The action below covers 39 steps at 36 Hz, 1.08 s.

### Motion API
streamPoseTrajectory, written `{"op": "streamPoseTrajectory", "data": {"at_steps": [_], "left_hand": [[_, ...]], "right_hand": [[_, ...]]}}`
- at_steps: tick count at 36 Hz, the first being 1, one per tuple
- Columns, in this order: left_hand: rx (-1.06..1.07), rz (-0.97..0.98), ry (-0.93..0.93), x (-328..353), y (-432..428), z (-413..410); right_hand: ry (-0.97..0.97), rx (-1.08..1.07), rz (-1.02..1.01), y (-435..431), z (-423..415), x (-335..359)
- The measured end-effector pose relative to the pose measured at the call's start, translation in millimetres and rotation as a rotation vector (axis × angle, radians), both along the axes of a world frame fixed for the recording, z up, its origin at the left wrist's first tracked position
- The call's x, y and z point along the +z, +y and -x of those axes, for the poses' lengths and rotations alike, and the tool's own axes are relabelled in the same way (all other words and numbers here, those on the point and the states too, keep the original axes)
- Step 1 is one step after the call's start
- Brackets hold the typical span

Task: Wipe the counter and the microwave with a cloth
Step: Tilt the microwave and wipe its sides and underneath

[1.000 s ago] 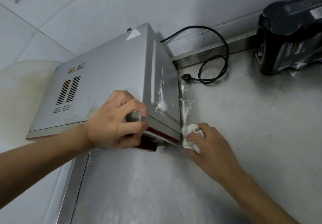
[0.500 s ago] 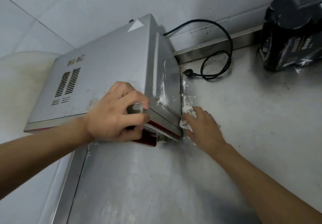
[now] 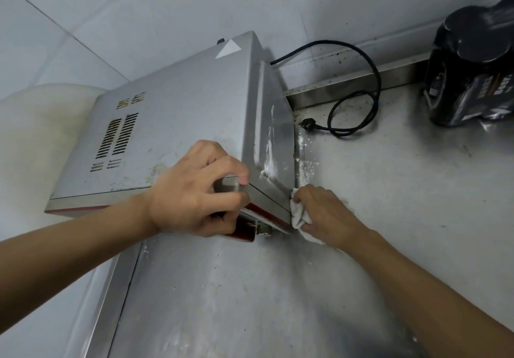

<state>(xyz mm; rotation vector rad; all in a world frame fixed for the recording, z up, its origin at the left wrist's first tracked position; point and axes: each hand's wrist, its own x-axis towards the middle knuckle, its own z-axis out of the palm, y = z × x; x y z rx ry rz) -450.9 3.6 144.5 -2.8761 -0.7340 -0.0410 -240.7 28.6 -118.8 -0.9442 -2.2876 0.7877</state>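
The left hand [image 3: 194, 190] grips the front top corner of the microwave [image 3: 172, 124], fingers curled over the edge and thumb tucked under it. The right hand [image 3: 328, 213] holds a small white cloth [image 3: 299, 217] bunched in its curled fingers. The cloth is pressed onto the bench [image 3: 403, 232] right where the microwave's side wall meets it.

White powdery smears [image 3: 268, 163] streak that wall, and more specks lie on the bench just behind the cloth. A black cord [image 3: 353, 93] is coiled further back.

The microwave is probably heavy and stiff, with smooth sheet-metal skin. A firm corner like this one is a better hold than the door (the near corner may be raised a little, but I cannot tell). On slick steel it could slide if shoved.

The cloth is light and soft, so it should fold into the seam when pushed in with the fingertips.
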Motion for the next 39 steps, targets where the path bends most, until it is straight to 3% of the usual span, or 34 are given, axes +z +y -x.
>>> {"op": "streamPoseTrajectory", "data": {"at_steps": [10, 17, 24, 28, 31, 34, 39], "left_hand": [[0.012, -0.007, 0.006, 1.2, -1.4, -0.4], [0.015, -0.023, 0.0, 0.7, -1.1, -0.5], [0.013, -0.007, -0.017, -0.5, 0.2, 1.3], [0.023, -0.02, -0.006, -0.2, 0.3, 1.5], [0.02, -0.011, -0.007, 0.4, 0.2, 1.3], [0.023, -0.009, -0.018, -0.3, 0.2, 2.3], [0.025, -0.005, -0.024, 1.1, 0.1, 1.8]], "right_hand": [[0.002, -0.344, 0.073, -42.5, -0.6, -0.2], [-0.033, -0.248, 0.04, -22.3, -1.3, -5.5], [-0.086, -0.324, 0.099, 55.4, 24.5, 8.1], [-0.019, -0.31, 0.093, 35.3, 12.8, 5.9], [0.06, -0.153, 0.105, -0.1, -3.2, 1.0], [0.023, -0.039, 0.033, -34.0, -13.6, -2.6], [-0.02, -0.107, 0.023, -10.8, -4.8, -5.5]]}}
